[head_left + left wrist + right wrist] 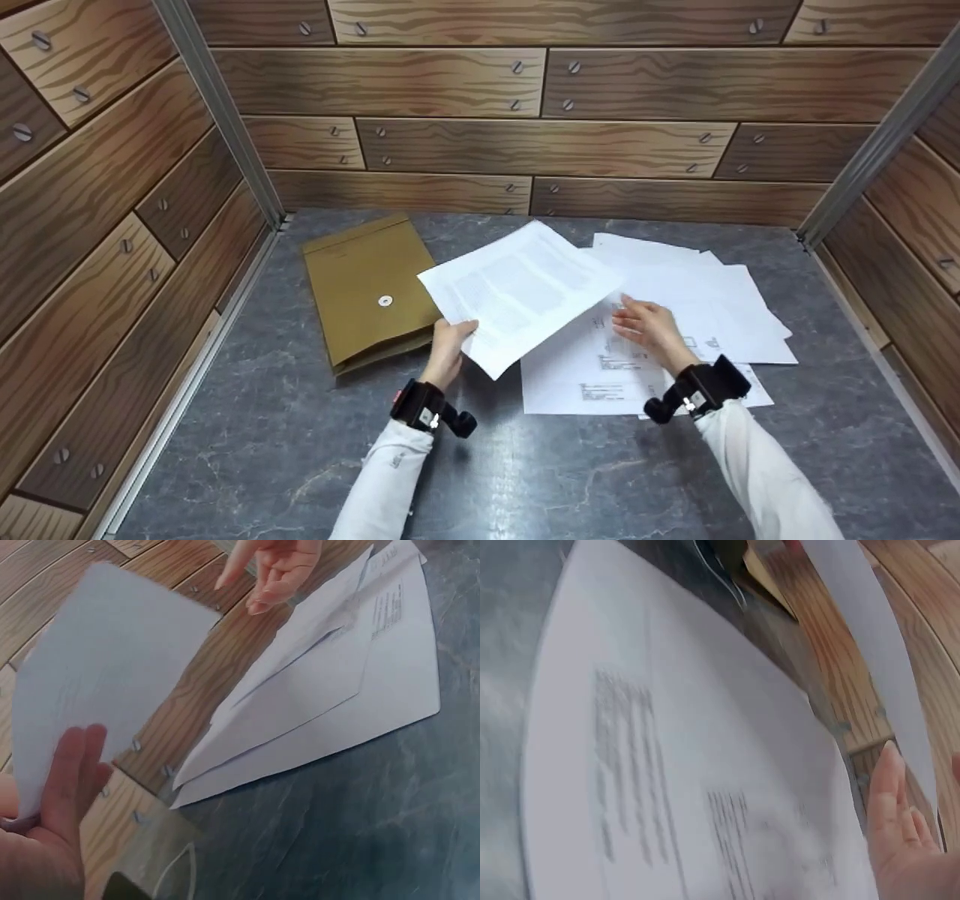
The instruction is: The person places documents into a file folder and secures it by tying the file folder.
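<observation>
My left hand (448, 351) pinches the near left edge of a printed sheet of paper (525, 292), thumb on top and fingers underneath. The sheet is held up over the table, tilted, and overlaps the envelope and the loose papers in the head view. In the left wrist view, fingers (71, 776) lie flat along the back of the sheet (112, 652). My right hand (651, 330) hovers above the spread of printed papers (705, 307), its fingers loosely extended and nothing in them. The right wrist view has the right hand (907, 840) beside the raised sheet (885, 637).
A brown document envelope (367, 292) with a white round button lies on the left, its near end gaping. The grey marbled table (300, 465) is bounded by wood-patterned walls (450, 82) at the back and sides.
</observation>
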A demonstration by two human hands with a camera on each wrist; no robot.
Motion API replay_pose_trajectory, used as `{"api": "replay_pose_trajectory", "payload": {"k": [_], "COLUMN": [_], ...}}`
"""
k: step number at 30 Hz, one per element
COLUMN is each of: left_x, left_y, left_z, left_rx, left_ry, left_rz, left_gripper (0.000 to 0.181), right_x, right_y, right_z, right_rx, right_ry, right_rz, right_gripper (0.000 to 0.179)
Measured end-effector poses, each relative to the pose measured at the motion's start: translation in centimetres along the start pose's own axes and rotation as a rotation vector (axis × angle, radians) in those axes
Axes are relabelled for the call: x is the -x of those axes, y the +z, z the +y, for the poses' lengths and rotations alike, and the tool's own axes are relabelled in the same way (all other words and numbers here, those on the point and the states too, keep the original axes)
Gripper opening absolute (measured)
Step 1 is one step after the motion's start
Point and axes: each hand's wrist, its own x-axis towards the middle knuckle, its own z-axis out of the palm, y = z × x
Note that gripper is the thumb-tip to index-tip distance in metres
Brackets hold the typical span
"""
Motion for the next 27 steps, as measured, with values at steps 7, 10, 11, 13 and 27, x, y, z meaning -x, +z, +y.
{"api": "replay_pose_trajectory", "payload": {"k": [7, 10, 11, 13, 27], "left_x": [0.7, 0.8, 0.8, 0.9, 0.9], "left_y": [-1.4, -1.8, -1.9, -2.2, -2.8], "left_z": [1.2, 1.5, 1.6, 1.8, 2.0], "left_rx": [-0.108, -0.155, -0.179, -0.209, -0.296], "left_ry": [-0.05, -0.065, -0.068, -0.082, -0.082], "left_rz": [-0.167, -0.243, -0.27, -0.32, -0.185], "left_gripper": [0.025, 0.029, 0.03, 0.032, 0.032], "right_x": [-0.7, -0.9, -1.0, -1.1, 0.4], "right_y": [-2.4, -2.8, -2.9, -3.1, -3.8], "right_z": [-1.1, -0.9, -0.8, -0.4, 0.7], "right_rx": [0.204, 0.296, 0.3, 0.281, 0.122], "right_ry": [-0.002, -0.017, -0.015, -0.011, 0.104], "right_rz": [-0.009, -0.061, -0.083, -0.129, -0.529], "right_gripper": [0.054, 0.065, 0.066, 0.063, 0.04]}}
